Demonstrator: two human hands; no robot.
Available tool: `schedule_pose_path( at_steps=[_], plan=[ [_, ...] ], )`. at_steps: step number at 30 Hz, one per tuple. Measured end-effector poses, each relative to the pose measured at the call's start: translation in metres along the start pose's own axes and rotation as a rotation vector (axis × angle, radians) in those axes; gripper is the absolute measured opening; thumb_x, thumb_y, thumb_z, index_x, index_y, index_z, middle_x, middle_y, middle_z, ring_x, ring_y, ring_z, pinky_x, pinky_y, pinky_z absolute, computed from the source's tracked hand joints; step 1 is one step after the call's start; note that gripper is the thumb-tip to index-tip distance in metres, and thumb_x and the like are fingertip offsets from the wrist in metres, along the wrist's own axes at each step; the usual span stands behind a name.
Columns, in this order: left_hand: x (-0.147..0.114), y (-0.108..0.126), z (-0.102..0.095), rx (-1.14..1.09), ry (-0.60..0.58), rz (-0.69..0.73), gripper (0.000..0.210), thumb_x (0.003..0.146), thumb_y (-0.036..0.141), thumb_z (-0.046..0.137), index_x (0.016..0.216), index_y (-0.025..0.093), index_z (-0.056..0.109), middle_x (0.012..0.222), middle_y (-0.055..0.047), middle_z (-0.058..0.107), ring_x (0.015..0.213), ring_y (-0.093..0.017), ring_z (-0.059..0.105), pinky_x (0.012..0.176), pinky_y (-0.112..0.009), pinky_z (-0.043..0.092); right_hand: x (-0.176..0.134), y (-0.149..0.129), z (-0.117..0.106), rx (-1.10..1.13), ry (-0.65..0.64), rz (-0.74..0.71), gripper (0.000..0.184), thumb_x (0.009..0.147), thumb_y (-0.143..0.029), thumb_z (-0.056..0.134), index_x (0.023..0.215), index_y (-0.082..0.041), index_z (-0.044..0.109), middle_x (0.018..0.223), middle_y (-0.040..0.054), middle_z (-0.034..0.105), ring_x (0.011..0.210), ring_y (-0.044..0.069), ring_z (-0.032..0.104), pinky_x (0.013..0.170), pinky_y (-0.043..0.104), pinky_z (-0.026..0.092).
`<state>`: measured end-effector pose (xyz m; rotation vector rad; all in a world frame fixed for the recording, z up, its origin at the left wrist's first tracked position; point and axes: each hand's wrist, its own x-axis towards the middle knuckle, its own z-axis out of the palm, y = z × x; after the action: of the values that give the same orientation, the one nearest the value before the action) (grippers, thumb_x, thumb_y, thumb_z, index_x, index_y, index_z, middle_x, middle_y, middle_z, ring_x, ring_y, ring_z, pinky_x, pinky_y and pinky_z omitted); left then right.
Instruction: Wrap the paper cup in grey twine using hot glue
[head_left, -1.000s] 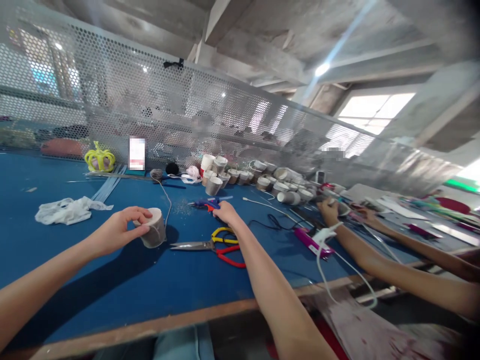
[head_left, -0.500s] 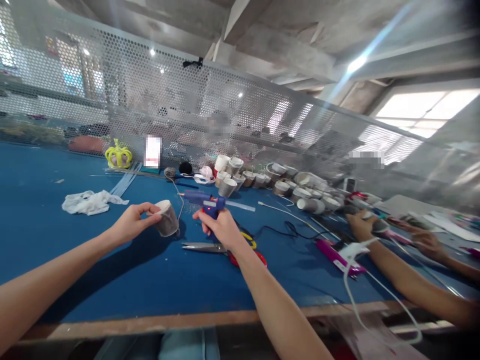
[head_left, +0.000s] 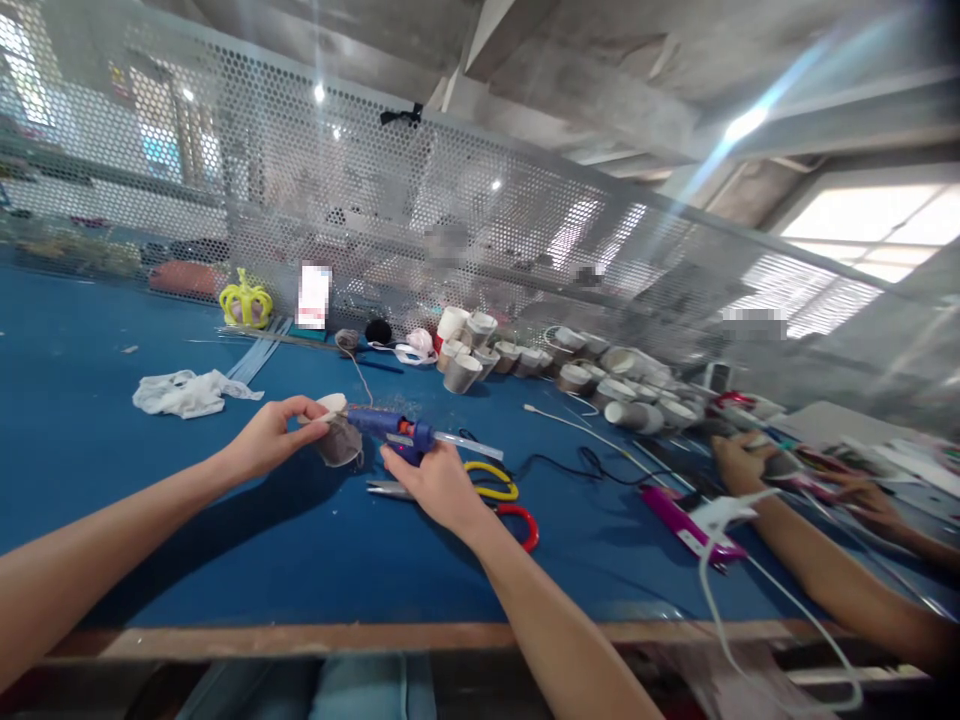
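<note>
At eight o'clock from the view's middle, a small cup (head_left: 342, 446) leans, its side dull grey, its top whitish. The left hand (head_left: 274, 440) pinches its rim between thumb and fingers. The right hand (head_left: 442, 487) is wrapped around a blue glue gun (head_left: 379, 425); its nozzle seems to meet the rim, though blur hides the contact. Scissors (head_left: 491, 482) lie at four o'clock from the cup.

The left hand (head_left: 276, 437) is pinching a small, tapered grey-and-white cup (head_left: 342, 444); the right hand (head_left: 439, 482) is holding a blue plastic glue gun (head_left: 381, 425) at its rim.
</note>
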<state>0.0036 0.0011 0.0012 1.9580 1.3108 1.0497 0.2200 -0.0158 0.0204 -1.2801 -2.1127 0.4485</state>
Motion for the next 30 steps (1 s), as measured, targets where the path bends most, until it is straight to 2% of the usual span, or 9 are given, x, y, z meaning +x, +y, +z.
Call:
schedule_pose_path(
  at_steps=[4, 8, 15, 19, 23, 30],
  plan=[
    [0.0008, -0.0003, 0.0003, -0.035, 0.004, 0.001, 0.028, 0.073, 0.042, 0.048, 0.065, 0.016, 0.052, 0.095, -0.009, 0.063, 0.091, -0.021, 0.056, 0.084, -0.034, 0.040, -0.0007, -0.0010, 0.0016, -0.093, -0.002, -0.048, 0.020, 0.075, -0.030, 0.048, 0.076, -0.014, 0.060, 0.066, 0.0057, 0.063, 0.062, 0.017, 0.057, 0.061, 0.027, 0.044],
    [0.0006, -0.0005, -0.0001, -0.085, -0.005, 0.003, 0.026, 0.072, 0.041, 0.049, 0.066, 0.016, 0.051, 0.102, -0.010, 0.062, 0.098, -0.021, 0.055, 0.088, -0.035, 0.038, 0.0006, -0.0006, 0.0023, -0.161, 0.004, -0.025, 0.021, 0.075, -0.030, 0.047, 0.075, -0.014, 0.060, 0.066, 0.0071, 0.062, 0.062, 0.019, 0.058, 0.060, 0.028, 0.044],
    [-0.0006, -0.0008, -0.0013, -0.118, -0.042, 0.017, 0.025, 0.073, 0.041, 0.049, 0.067, 0.017, 0.049, 0.118, -0.011, 0.054, 0.109, -0.023, 0.049, 0.094, -0.039, 0.032, -0.0002, -0.0017, 0.0029, -0.136, 0.017, -0.047, 0.020, 0.075, -0.030, 0.047, 0.073, -0.016, 0.060, 0.062, 0.0042, 0.061, 0.060, 0.017, 0.057, 0.059, 0.026, 0.043],
    [-0.0005, 0.0003, -0.0016, -0.104, -0.036, 0.014, 0.025, 0.072, 0.041, 0.049, 0.066, 0.017, 0.048, 0.120, -0.012, 0.053, 0.109, -0.024, 0.049, 0.094, -0.040, 0.032, 0.0004, -0.0007, 0.0042, -0.145, 0.029, -0.025, 0.019, 0.074, -0.030, 0.049, 0.076, -0.015, 0.061, 0.066, 0.0059, 0.063, 0.064, 0.019, 0.058, 0.059, 0.027, 0.043],
    [0.0003, 0.0012, -0.0017, -0.107, -0.037, 0.023, 0.025, 0.072, 0.041, 0.049, 0.065, 0.017, 0.048, 0.121, -0.012, 0.052, 0.110, -0.024, 0.049, 0.095, -0.040, 0.031, 0.0003, -0.0013, 0.0035, -0.138, -0.009, -0.053, 0.018, 0.074, -0.029, 0.048, 0.076, -0.016, 0.061, 0.064, 0.0044, 0.062, 0.060, 0.017, 0.057, 0.058, 0.026, 0.043],
    [-0.0001, 0.0015, -0.0013, -0.104, -0.038, 0.027, 0.025, 0.072, 0.041, 0.049, 0.065, 0.017, 0.048, 0.120, -0.012, 0.052, 0.109, -0.022, 0.050, 0.094, -0.039, 0.032, -0.0005, -0.0027, 0.0020, -0.133, 0.002, -0.061, 0.018, 0.075, -0.029, 0.048, 0.075, -0.017, 0.061, 0.061, 0.0034, 0.061, 0.058, 0.016, 0.056, 0.056, 0.025, 0.042]
  ],
)
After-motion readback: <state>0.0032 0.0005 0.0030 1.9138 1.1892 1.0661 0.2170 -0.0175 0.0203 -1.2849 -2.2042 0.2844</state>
